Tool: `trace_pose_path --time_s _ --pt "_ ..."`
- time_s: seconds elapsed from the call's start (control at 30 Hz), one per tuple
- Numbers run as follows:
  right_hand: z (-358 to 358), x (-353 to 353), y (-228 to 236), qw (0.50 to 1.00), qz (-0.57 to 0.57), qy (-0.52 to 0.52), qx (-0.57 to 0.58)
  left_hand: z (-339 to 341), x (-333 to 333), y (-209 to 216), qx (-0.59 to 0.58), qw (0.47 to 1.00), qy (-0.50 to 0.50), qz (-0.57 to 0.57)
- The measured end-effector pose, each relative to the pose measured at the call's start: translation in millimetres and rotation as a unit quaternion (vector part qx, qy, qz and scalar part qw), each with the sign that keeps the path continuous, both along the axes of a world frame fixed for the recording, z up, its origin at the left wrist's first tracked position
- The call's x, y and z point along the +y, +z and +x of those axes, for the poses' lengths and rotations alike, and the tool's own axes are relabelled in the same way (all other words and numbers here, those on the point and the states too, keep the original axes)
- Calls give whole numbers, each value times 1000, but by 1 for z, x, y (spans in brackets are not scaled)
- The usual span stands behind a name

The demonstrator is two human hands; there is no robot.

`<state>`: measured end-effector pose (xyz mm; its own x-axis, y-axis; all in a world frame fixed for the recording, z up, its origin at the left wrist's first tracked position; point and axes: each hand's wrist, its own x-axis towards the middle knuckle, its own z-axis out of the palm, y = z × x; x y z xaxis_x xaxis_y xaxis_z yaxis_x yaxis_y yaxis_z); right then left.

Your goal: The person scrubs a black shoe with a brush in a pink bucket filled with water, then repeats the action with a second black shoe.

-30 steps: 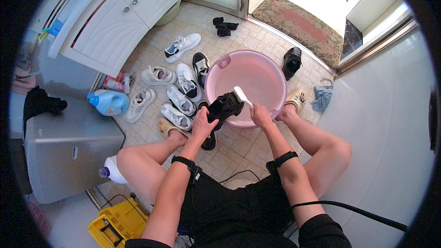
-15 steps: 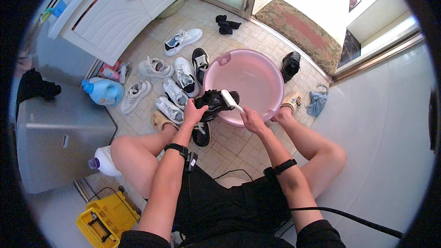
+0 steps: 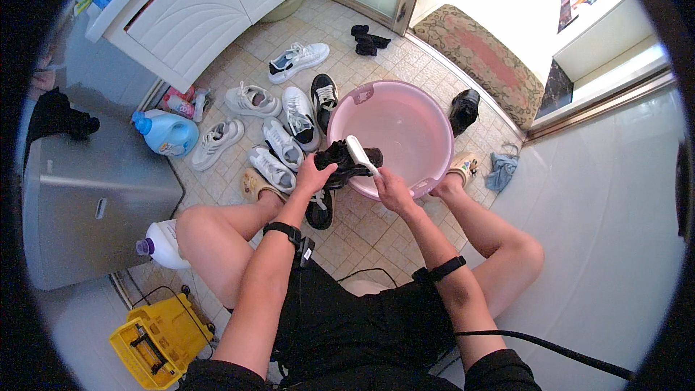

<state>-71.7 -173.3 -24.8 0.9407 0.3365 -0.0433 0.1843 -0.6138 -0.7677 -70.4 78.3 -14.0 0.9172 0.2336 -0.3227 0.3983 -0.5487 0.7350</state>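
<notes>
1. The black shoe (image 3: 334, 153) is in the air, above the near left edge of the pink basin (image 3: 443, 117); the left hand (image 3: 314, 174) holds it by the end nearer to the person's left, with the grip closed around it and the thumb along the near side.
2. The right hand (image 3: 392, 190) has a narrow grip on the handle of the white brush (image 3: 358, 153); the head of this brush lies across the shoe, and it seems to touch it, but I cannot be fully sure.
3. The shoe is probably not heavy; the upper looks soft and should bend under pressure, while the sole must be stiffer; its dark surface has some shine, so it may be slippery if it is wet; the firm end, with the fingers under the sole, is the better place to hold.
4. The brush looks light, stiff and smooth; the thin end of the handle gives the best hold, and there is little there to break.
5. Hidden are the bristles, the shoe's underside and most fingers of the left hand; black on black, the laces and the opening are hard to separate, and I cannot say which end is the toe.
6. Below the shoe, the dark sneaker (image 3: 320, 213) on the floor (image 3: 362, 235) is partly covered; how deep the basin is filled, I cannot tell.
</notes>
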Motion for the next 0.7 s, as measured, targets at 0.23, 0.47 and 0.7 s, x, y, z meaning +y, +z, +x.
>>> trace_pose_path --time_s 0.23,0.47,0.7 --pt "-2 -35 -35 986 -139 -70 62 -2 -13 7 -6 1000 8 6" --pt "4 7 8 994 -35 -21 98 -6 12 -32 47 993 74 -78" --pt "7 4 -7 997 10 -21 76 -4 -6 -21 85 987 31 -130"
